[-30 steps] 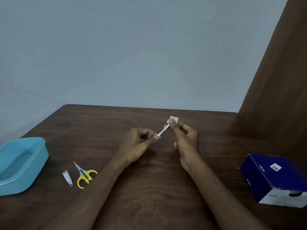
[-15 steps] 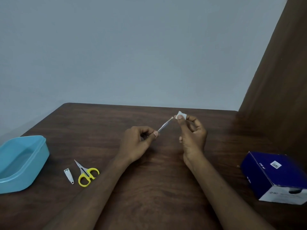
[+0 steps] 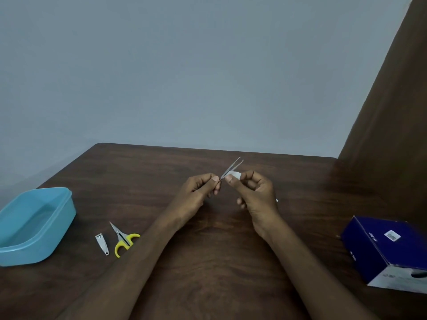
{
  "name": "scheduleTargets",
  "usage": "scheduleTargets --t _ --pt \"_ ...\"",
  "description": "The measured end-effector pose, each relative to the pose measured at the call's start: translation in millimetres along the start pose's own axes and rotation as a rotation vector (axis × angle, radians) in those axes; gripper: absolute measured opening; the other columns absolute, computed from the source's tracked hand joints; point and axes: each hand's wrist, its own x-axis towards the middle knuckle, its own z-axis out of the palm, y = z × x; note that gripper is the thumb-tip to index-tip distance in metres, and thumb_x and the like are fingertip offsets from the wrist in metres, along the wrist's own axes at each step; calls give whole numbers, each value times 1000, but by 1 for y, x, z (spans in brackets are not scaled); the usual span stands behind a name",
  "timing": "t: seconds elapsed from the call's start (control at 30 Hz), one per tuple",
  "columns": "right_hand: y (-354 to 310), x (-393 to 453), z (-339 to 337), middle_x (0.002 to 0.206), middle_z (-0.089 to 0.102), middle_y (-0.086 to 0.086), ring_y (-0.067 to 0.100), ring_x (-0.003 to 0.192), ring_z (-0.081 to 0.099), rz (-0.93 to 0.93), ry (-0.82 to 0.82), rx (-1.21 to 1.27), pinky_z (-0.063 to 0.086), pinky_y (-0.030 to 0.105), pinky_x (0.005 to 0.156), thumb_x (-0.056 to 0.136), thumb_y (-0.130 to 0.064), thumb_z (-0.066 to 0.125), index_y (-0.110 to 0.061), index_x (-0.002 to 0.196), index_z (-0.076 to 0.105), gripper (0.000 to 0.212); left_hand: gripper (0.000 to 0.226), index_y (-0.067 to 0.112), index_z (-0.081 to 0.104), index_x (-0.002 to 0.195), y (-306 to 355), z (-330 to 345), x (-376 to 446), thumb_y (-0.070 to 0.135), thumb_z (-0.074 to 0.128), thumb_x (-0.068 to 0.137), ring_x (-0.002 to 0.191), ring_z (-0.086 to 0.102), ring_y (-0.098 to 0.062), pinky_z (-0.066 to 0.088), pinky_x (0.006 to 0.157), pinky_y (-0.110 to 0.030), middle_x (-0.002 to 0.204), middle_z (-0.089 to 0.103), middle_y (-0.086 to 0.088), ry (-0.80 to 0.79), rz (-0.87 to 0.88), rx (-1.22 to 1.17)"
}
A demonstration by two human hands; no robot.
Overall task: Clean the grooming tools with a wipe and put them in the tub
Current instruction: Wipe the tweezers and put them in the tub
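The left hand (image 3: 196, 195) pinched the near end of the tweezers (image 3: 231, 168), whose two tips pointed up and away, slightly apart. The right hand (image 3: 256, 192) pressed a small white wipe (image 3: 234, 173) against the tweezers. On the surface (image 3: 208, 262), a nail clipper (image 3: 102, 244) lay just beside yellow-handled scissors (image 3: 123, 240), near the blue tub (image 3: 34, 225). A dark blue box (image 3: 388, 250) sat at the right.

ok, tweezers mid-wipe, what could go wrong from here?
1. The left hand pinches the tweezers only at their closed end; a hard rub with the wipe could twist them out of that grip.
2. The open tips point up and away, so the right hand may snag the wipe on them.
3. The tub sits far left, past the scissors and clipper; a low reach could knock them.
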Motion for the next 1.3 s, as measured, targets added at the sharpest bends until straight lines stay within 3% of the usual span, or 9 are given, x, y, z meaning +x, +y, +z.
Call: scheduleTargets --t 0.2,0.43,0.6,0.77,0.93,1.03,1.13,1.23,1.3 --pt "1 -2 0 85 80 0 8 47 47 -27 -101 -83 38 19 45 88 -20 86 -11 90 78 13 42 8 63 79 -1 3 2 29 50 113 66 50 -5 39 60 -17 67 56 10 75 -5 -3" --pt "6 1 0 77 76 3 9 45 48 12 -49 -139 36 22 43 85 -26 89 -12 82 72 22 46 7 60 75 5 2 -3 26 46 115 64 45 -3 38 64 -18 70 54 2 -15 27 -55" --pt "3 6 -2 93 81 -2 4 45 45 64 -24 40 36 16 44 92 -20 82 -11 107 78 18 45 10 55 71 10 1 -1 20 45 115 57 42 1 35 60 -12 66 52 3 -30 12 -54" --pt "5 5 -6 84 79 -7 3 47 46 52 -47 13 37 16 45 91 -18 83 -16 100 78 11 48 16 50 69 12 6 -5 28 43 115 57 40 -5 34 58 -15 64 50 4 -86 -50 -60" --pt "3 8 -5 85 77 -1 6 45 46 74 -54 15 32 20 44 95 -26 79 -17 97 78 9 49 15 46 67 13 4 -5 35 44 112 59 36 -7 34 61 -17 63 46 0 -130 -7 -75" --pt "2 8 -4 85 78 -2 7 42 47 82 -2 70 30 20 43 100 -32 72 -16 94 78 18 49 18 45 66 11 2 -4 37 44 111 60 37 -6 34 61 -18 63 47 0 -162 -6 -78" --pt "1 12 -5 92 81 -2 6 42 43 60 150 166 29 18 40 97 -27 77 -15 104 79 14 49 18 44 66 10 1 -4 34 43 113 59 37 -5 34 59 -16 63 47 1 -151 -23 -90" --pt "2 18 -12 85 77 -8 5 44 39 17 279 280 27 18 39 92 -21 83 -19 98 80 7 50 17 49 67 9 3 -2 30 44 114 55 41 -2 35 56 -13 66 52 0 -72 -46 -77" --pt "3 17 -14 82 77 -10 5 47 42 -41 282 212 32 19 41 88 -17 86 -17 91 79 7 48 16 58 70 7 5 -1 31 47 114 55 46 -2 37 55 -12 67 59 2 6 -59 -74"
